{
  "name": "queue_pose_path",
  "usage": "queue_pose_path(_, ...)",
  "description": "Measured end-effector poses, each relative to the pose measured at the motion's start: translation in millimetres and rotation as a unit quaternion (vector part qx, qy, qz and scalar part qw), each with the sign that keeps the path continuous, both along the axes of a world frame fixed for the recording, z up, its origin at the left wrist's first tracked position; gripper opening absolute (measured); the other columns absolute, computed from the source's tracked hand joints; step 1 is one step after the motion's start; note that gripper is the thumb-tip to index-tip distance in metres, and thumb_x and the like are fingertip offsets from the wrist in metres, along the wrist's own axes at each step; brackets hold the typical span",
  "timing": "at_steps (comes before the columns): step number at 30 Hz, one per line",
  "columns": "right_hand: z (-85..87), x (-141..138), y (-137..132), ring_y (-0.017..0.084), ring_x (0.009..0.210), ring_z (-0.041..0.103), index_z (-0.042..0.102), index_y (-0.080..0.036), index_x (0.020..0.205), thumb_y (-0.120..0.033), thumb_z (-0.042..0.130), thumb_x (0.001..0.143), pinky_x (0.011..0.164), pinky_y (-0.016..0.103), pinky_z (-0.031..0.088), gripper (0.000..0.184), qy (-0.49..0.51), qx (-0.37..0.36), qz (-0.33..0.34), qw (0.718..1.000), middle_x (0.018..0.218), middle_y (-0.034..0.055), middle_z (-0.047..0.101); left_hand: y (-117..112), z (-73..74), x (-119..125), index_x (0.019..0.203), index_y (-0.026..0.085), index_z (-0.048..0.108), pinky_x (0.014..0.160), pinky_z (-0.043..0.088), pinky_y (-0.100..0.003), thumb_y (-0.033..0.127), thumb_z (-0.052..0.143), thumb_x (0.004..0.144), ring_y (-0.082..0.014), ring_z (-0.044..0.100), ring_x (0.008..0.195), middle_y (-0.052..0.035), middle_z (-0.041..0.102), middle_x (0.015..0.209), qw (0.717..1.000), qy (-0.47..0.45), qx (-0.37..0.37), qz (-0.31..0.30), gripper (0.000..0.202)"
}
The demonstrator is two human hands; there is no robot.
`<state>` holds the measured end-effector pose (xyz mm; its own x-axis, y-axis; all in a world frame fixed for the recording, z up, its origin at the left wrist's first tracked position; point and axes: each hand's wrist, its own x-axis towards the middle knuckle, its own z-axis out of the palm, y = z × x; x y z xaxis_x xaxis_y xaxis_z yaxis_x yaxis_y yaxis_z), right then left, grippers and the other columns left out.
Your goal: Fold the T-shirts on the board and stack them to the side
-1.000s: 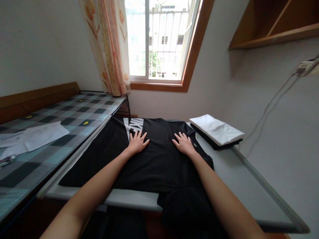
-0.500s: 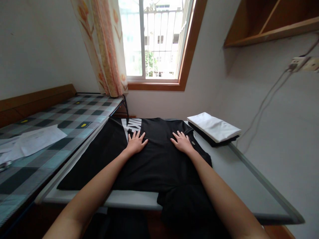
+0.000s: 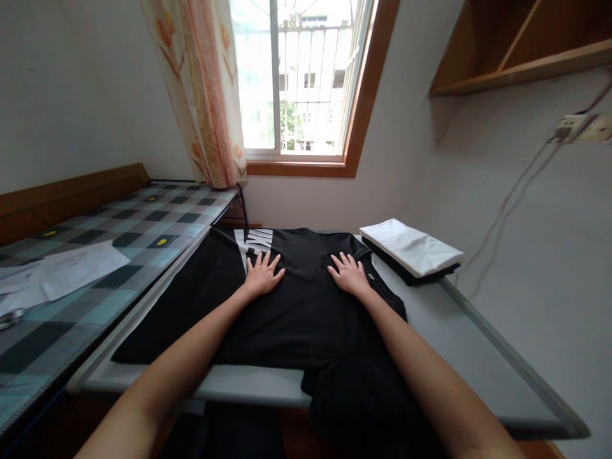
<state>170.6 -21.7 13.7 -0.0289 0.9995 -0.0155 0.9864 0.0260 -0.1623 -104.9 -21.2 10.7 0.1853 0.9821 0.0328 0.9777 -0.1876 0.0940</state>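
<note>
A black T-shirt [image 3: 296, 312] with a white printed logo [image 3: 253, 242] lies spread on a grey table [image 3: 444, 325]; part of it hangs over the near edge. My left hand [image 3: 262, 275] lies flat on the shirt just below the logo, fingers spread and open. My right hand [image 3: 350, 274] rests flat on the shirt to the right, fingers also spread. Neither hand holds anything.
A folded white garment [image 3: 411, 247] sits on a folded dark one at the table's far right. A bed with a checked cover [image 3: 95, 248] and white paper [image 3: 62, 271] runs along the left. Window, curtain [image 3: 201, 89], wall shelf [image 3: 516, 44] and a cable are behind.
Both hands stay flat on the shirt in the same place; only the camera has shifted slightly.
</note>
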Motion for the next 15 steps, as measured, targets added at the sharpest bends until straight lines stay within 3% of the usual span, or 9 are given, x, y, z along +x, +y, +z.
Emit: queue_pose_path(15,-2.8,4.5,49.2,0.025,0.146,0.016,0.031,-0.029,0.150,-0.055,0.028,0.096,0.116,0.049,0.014,0.061,0.001,0.007,-0.007,1.000,0.160,0.0045,0.022,40.5,1.5,5.5,0.151,0.031,0.029,0.113,0.007,-0.063,0.064,0.025,0.091,-0.0335,0.013,0.147,-0.0074,0.020,0.160,1.000,-0.025,0.000,0.014,0.068)
